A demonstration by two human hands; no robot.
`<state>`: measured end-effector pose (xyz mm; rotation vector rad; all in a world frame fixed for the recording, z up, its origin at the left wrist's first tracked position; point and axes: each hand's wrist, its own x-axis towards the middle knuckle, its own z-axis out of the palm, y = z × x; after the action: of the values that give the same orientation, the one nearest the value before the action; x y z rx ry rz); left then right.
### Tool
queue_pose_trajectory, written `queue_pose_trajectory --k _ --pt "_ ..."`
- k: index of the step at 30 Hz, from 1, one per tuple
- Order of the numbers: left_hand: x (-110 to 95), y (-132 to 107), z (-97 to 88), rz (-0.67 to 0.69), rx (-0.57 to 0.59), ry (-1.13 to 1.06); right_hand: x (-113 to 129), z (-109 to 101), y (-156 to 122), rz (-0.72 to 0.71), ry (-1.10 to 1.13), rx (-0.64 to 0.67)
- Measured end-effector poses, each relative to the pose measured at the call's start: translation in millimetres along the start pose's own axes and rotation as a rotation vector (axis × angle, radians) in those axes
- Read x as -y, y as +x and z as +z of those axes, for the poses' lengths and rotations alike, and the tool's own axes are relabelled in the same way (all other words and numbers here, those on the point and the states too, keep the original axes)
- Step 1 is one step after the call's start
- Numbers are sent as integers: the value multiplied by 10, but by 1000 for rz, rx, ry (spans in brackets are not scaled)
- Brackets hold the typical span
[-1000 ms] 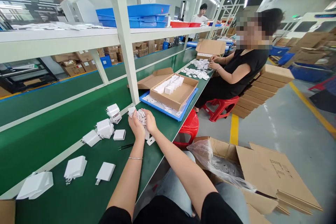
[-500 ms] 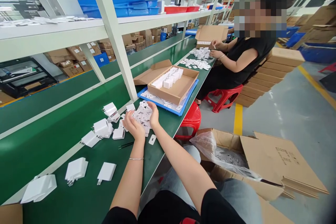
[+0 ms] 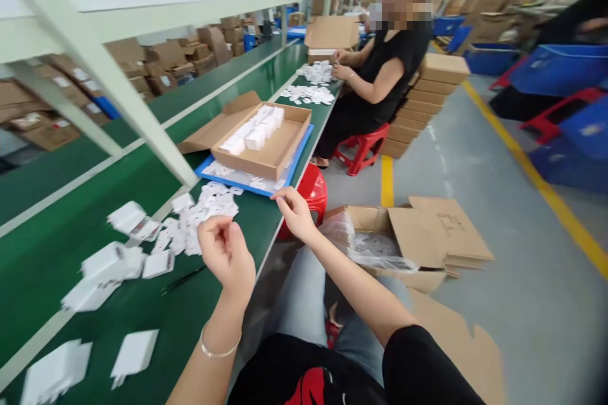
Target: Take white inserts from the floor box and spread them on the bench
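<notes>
A loose pile of small white parts lies spread on the green bench. My left hand hovers just in front of the pile, palm toward me, fingers loosely curled and empty. My right hand is off the bench edge, its fingertips near the front corner of a blue tray; nothing shows in it. On that tray stands a shallow cardboard box with white blocks inside. Larger white adapters lie left of the pile, and black tweezers lie beside them.
An open carton with a plastic bag sits on the floor to my right, next to a red stool. A co-worker in black sits further along the bench. A slanted white shelf post rises behind the pile.
Both hands let go of the handful of white parts, which now lies spread on the bench. My hands drew back and apart, the right one moving right. My view swung right and down.
</notes>
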<state>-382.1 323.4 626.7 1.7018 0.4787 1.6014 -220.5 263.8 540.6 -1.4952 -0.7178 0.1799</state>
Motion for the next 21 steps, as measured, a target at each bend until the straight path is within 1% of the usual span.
queue_pose_trajectory --k 2,4,6,8,10,12,15,17,19,21 --pt "-150 -207 262 -16 158 -69 -203 -562 -274 53 -70 -108" --pt "-176 -472 613 -41 335 -125 -521 -1087 -528 162 -150 -233" --pt "-91 -794 1031 -116 509 -117 -918 -1563 -755 313 -235 -319" --pt "78 -1167 1476 -212 688 -56 -1338 -1993 -959 481 -311 -349" --pt "307 -1583 1912 -287 886 5 -1748 -2395 -1128 640 -380 -338" --pt "577 -2034 2323 -337 1094 45 -2152 -2789 -1241 783 -448 -300" --pt "1030 -2760 2923 -441 1443 133 -2798 -3354 -1293 971 -542 -211" --pt "1349 -3262 3335 -523 1640 227 -3270 -3676 -1273 1081 -591 -152" --pt "1675 -3754 3751 -611 1773 358 -3758 -3923 -1235 1176 -633 -112" --pt "2003 -4208 4132 -695 1840 508 -4236 -4091 -1197 1245 -672 -94"
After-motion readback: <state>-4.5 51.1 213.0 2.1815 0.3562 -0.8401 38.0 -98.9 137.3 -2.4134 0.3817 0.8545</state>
